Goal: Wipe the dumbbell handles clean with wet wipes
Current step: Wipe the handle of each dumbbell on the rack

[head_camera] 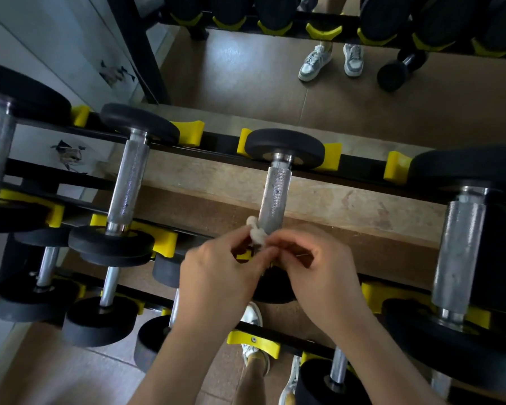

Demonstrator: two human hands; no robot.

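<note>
Two hands at the near end of the middle dumbbell handle [275,197]: left hand [216,276] and right hand [322,267] both pinch a bunched wet wipe [256,234] touching it. Judged step: readying the wipe. Next: wrap it round, rub lengthwise.

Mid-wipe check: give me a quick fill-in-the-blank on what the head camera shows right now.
1. The left hand and right hand pinch a crumpled ____ wipe.
2. The wipe sits at the near end of a knurled handle whose far disc is ____.
3. The dumbbells rest in ____ cradles.

Missing words: white; black; yellow.
</note>
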